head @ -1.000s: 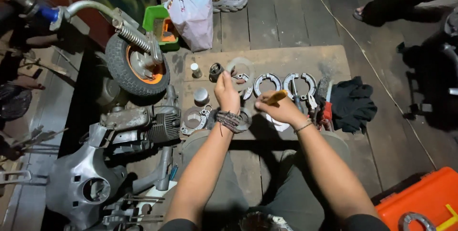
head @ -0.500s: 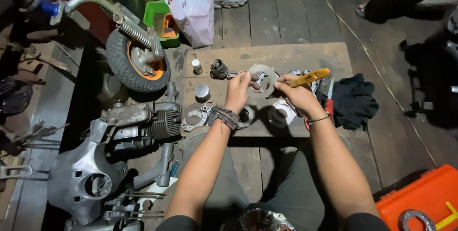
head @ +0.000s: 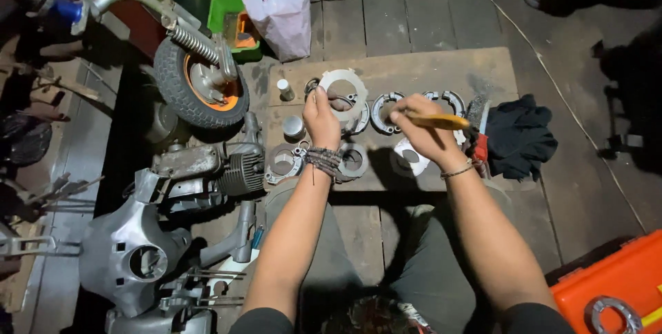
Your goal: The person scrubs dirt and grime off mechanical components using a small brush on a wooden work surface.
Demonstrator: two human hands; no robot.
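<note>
left hand [head: 321, 119] pinches a flat metal ring [head: 343, 88] up off the board [head: 414, 72]; right hand [head: 422, 130] grips a yellow-handled brush [head: 441, 122] lying crosswise (bristle end hidden), just right of the ring.

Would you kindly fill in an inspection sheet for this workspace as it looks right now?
Surface: wooden board laid on plank floor.
Job's things: grey ring plate held up; yellow-handled tool held over the board.
Clutter: curved shoes, round metal parts, dark cloth.
Grippers: left hand holds the plate; right hand grips the tool.
Cables: thin cord across the floor.
Surroundings: small wheel, orange case, pink bag.
</note>
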